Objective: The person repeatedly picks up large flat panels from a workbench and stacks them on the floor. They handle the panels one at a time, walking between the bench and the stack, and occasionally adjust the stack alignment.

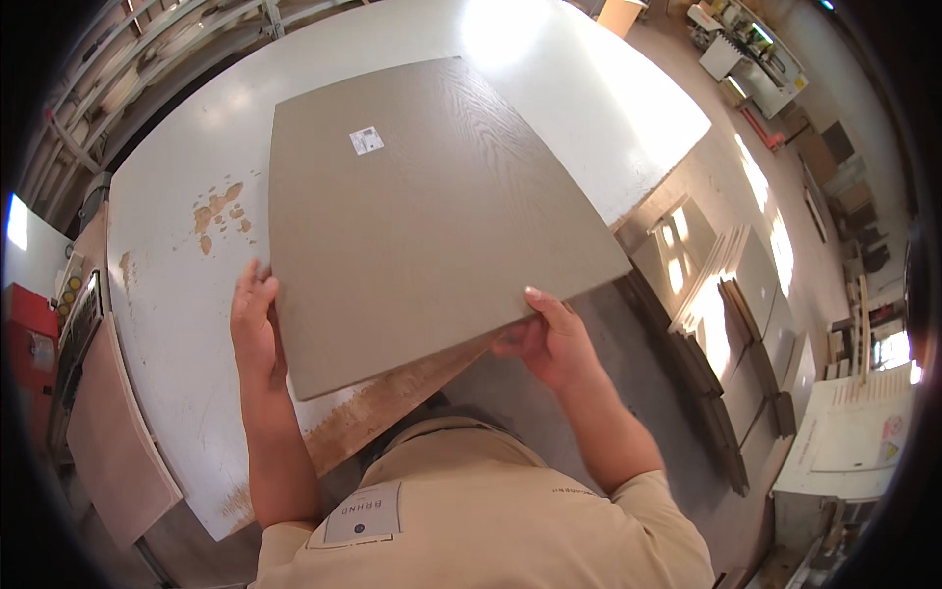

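A large flat brown wood-grain panel [422, 236] with a small white label [366, 140] on its upper left part lies over the white worktable [167, 344]. Its near right corner sticks out past the table's edge. My left hand [255, 319] grips the panel's left edge near the close corner, some fingers hidden behind it. At the near edge, toward the right corner, my right hand [551, 344] holds the panel with the thumb on the edge and the other fingers curled underneath.
Stacks of similar brown panels [726, 314] stand on the floor to the right. The tabletop has worn patches [218, 211]. A red machine [31, 339] and a pinkish-brown board [118, 442] are at the left, a rack [147, 49] at the far left, and machinery [751, 59] at the far right.
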`<action>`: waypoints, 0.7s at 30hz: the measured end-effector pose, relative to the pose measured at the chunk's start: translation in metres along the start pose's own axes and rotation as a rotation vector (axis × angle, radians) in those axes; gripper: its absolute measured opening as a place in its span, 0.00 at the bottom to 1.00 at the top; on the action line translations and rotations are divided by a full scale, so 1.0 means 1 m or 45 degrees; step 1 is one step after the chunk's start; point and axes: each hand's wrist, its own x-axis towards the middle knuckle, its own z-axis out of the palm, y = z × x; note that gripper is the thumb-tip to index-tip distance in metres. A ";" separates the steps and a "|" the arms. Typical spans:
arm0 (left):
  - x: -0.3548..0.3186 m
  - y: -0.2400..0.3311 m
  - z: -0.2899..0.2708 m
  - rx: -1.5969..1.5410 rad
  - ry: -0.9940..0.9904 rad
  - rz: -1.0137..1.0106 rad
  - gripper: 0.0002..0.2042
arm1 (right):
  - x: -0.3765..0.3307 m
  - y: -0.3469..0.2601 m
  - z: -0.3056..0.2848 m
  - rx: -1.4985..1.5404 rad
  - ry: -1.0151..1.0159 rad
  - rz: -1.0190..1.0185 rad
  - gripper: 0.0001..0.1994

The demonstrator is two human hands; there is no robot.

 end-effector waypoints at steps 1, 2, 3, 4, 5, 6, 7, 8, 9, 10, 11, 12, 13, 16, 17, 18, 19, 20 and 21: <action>0.006 -0.001 0.000 0.103 0.025 0.222 0.31 | -0.007 -0.016 -0.003 -0.127 -0.064 0.236 0.18; 0.012 -0.004 -0.001 0.227 0.076 0.142 0.32 | -0.013 -0.033 -0.006 -0.249 -0.138 0.466 0.18; 0.015 -0.009 0.000 0.334 0.036 0.121 0.33 | -0.030 -0.048 -0.010 -0.526 -0.187 0.451 0.17; 0.018 -0.015 -0.001 0.402 0.091 0.030 0.34 | -0.036 -0.062 -0.013 -0.743 -0.154 0.288 0.18; 0.020 -0.024 -0.001 0.354 -0.055 0.022 0.34 | -0.043 -0.076 -0.020 -1.006 -0.104 0.153 0.19; 0.021 -0.034 0.001 0.266 -0.115 -0.052 0.34 | -0.031 -0.091 -0.027 -1.198 0.035 -0.092 0.20; 0.024 -0.043 0.002 0.185 -0.179 -0.113 0.33 | -0.015 -0.103 -0.035 -1.179 0.254 -0.260 0.21; 0.025 -0.051 0.003 0.103 -0.243 -0.166 0.33 | 0.009 -0.117 -0.043 -1.178 0.409 -0.357 0.22; 0.028 -0.058 0.004 -0.017 -0.265 -0.262 0.34 | 0.035 -0.132 -0.050 -1.232 0.366 -0.449 0.24; 0.029 -0.064 0.004 -0.069 -0.242 -0.332 0.33 | 0.067 -0.137 -0.057 -1.341 0.324 -0.446 0.27; 0.030 -0.069 0.003 -0.129 -0.248 -0.363 0.32 | 0.096 -0.138 -0.063 -1.390 0.363 -0.428 0.29; 0.031 -0.072 0.002 -0.193 -0.250 -0.381 0.32 | 0.120 -0.133 -0.071 -1.401 0.218 -0.401 0.30; 0.031 -0.074 0.000 -0.203 -0.240 -0.410 0.31 | 0.142 -0.125 -0.079 -1.374 0.165 -0.327 0.31; 0.028 -0.082 -0.001 -0.389 -0.187 -0.478 0.30 | 0.185 -0.115 -0.105 -1.153 -0.043 -0.162 0.35; 0.026 -0.085 0.000 -0.522 -0.192 -0.493 0.30 | 0.193 -0.109 -0.113 -1.037 -0.180 -0.167 0.37; 0.024 -0.088 0.003 -0.655 -0.197 -0.502 0.30 | 0.199 -0.106 -0.121 -0.902 -0.148 -0.089 0.37; 0.022 -0.091 0.006 -0.586 -0.143 -0.451 0.30 | 0.202 -0.105 -0.128 -0.755 -0.176 -0.059 0.37; 0.020 -0.092 0.009 -0.549 -0.149 -0.405 0.30 | 0.205 -0.102 -0.132 -0.616 -0.147 -0.035 0.37; 0.018 -0.094 0.012 -0.486 -0.133 -0.354 0.30 | 0.208 -0.102 -0.135 -0.538 -0.281 -0.023 0.37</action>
